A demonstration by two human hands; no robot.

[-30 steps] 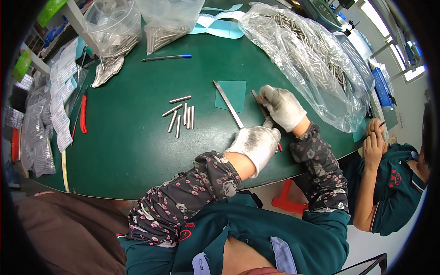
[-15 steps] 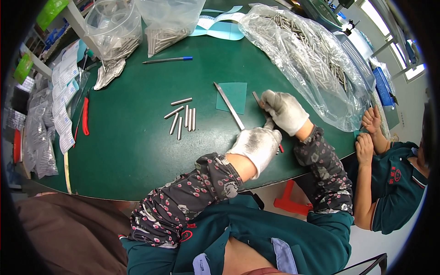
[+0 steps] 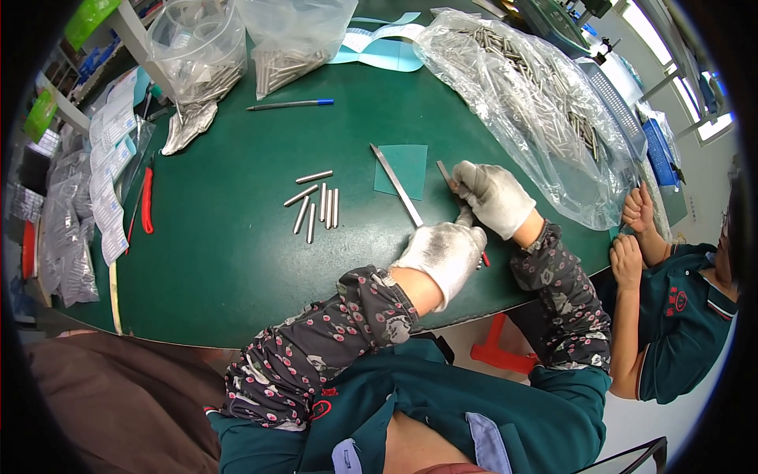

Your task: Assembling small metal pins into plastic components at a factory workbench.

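So the green desk [image 3: 237, 261] takes up most of the view. Biggest thing on it is a large clear plastic bag [image 3: 545, 118] stuffed with metal rods, sprawled along the right edge. Two smaller clear bags [image 3: 253, 47] with more rods sit at the far edge, with a blue-capped pen [image 3: 290, 103] lying just in front of them. Stacks of packets [image 3: 95, 189] pile up along the left edge, red-handled pliers [image 3: 147, 200] beside them.

Both hands are gloved in white and sit near the right part of the near edge. The right hand [image 3: 496, 197] has its fingers curled around a thin flat metal strip [image 3: 447, 177], whose tip pokes out just past the glove. The left hand [image 3: 442, 253] is curled palm-down right next to it, touching the right one; can't tell what its fingers are holding, if anything.

Just beyond the hands is a small green square sheet [image 3: 404, 170] with a long metal strip [image 3: 396, 185] lying along its left side. A loose bunch of short metal rods [image 3: 317, 204] sits mid-desk.

Another person's hands [image 3: 636, 233] are off the right edge.
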